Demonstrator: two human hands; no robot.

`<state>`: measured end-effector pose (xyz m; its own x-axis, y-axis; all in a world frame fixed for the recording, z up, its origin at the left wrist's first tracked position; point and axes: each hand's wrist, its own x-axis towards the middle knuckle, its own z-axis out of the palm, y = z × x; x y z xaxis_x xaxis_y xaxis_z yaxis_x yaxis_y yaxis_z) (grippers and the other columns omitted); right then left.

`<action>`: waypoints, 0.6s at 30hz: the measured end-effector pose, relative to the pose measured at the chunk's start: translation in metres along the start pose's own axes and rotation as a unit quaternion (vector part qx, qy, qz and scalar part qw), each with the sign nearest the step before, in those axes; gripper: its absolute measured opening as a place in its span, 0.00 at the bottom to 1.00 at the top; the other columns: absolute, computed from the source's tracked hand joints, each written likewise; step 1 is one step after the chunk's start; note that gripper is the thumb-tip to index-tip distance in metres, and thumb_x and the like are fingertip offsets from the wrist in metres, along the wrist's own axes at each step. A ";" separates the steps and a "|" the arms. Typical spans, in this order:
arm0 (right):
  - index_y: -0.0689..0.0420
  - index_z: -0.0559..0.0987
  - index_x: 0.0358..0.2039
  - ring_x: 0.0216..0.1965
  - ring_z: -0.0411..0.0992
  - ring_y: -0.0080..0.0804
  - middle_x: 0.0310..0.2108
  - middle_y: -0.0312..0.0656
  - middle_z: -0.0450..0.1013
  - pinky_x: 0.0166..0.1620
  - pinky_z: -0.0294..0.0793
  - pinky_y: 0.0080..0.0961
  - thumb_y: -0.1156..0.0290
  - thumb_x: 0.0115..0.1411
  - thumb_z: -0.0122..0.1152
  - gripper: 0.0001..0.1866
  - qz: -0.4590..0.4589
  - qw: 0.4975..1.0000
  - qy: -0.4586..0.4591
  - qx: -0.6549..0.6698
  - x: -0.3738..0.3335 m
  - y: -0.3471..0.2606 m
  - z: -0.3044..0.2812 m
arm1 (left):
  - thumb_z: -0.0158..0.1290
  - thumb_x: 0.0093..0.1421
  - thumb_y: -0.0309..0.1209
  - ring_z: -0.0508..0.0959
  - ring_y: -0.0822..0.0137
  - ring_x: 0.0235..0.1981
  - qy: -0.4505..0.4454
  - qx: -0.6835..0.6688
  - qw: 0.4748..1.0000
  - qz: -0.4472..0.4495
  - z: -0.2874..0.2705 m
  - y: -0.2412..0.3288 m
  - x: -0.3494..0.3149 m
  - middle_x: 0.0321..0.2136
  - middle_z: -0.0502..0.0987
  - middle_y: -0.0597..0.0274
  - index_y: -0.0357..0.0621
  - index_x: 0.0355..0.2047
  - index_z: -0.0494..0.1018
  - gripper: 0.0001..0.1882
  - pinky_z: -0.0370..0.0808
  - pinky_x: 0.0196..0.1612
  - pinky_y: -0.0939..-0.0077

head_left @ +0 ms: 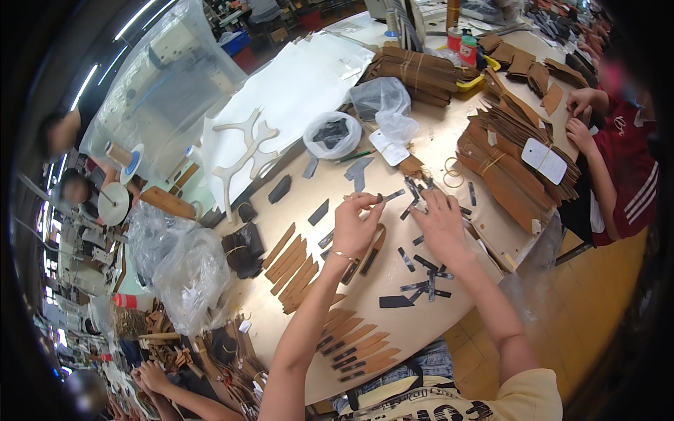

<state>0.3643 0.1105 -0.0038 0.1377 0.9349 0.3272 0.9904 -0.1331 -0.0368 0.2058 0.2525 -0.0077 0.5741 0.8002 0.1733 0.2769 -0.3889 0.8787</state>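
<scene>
My left hand (357,223) is closed, its thumb and fingertips pinching a small dark strip (395,195) that sticks out to the right. Beside it my right hand (442,223) reaches down, fingers stretched out over a loose heap of small black strips (408,209). Whether it grips one of them is hard to see. More black strips (430,282) lie scattered nearer me, below the right wrist. Under my left wrist lie brown pointed pieces with dark strips on them (372,258). A fanned row of similar brown pieces (358,342) lies at the table's near edge.
Plain brown pieces (289,270) are lined up left of my forearm. A plastic-lined tub (333,135) holds black pieces. Tied brown stacks (491,165) lie at right, by a co-worker in a red shirt (625,161). A clear plastic bag (186,274) sits at left.
</scene>
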 end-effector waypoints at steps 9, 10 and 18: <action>0.62 0.77 0.53 0.44 0.75 0.35 0.46 0.44 0.77 0.50 0.72 0.30 0.65 0.67 0.61 0.18 0.101 0.879 0.072 0.461 0.017 -0.035 -0.048 | 0.56 0.69 0.39 0.66 0.81 0.31 0.017 -0.525 0.821 -0.224 -0.077 0.048 -0.070 0.40 0.81 0.71 0.40 0.44 0.82 0.15 0.65 0.34 0.84; 0.62 0.77 0.53 0.43 0.74 0.31 0.47 0.43 0.77 0.48 0.72 0.28 0.65 0.68 0.61 0.18 0.098 0.827 0.031 0.553 0.018 -0.047 -0.055 | 0.56 0.69 0.38 0.65 0.81 0.31 0.036 -0.517 0.830 -0.204 -0.080 0.052 -0.077 0.39 0.80 0.72 0.40 0.45 0.82 0.15 0.65 0.34 0.84; 0.64 0.83 0.41 0.33 0.74 0.20 0.31 0.36 0.80 0.41 0.74 0.20 0.70 0.64 0.67 0.11 0.045 0.686 -0.141 0.712 0.016 -0.146 -0.086 | 0.58 0.67 0.30 0.69 0.80 0.33 0.199 -0.469 0.847 -0.151 -0.094 0.064 -0.160 0.35 0.78 0.72 0.38 0.47 0.82 0.12 0.67 0.38 0.84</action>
<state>0.2212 0.1166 0.0879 -0.0040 0.9972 0.0749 -0.0458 0.0746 -0.9962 0.0595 0.1424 0.0623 0.2289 0.9618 -0.1503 -0.4760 0.2453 0.8446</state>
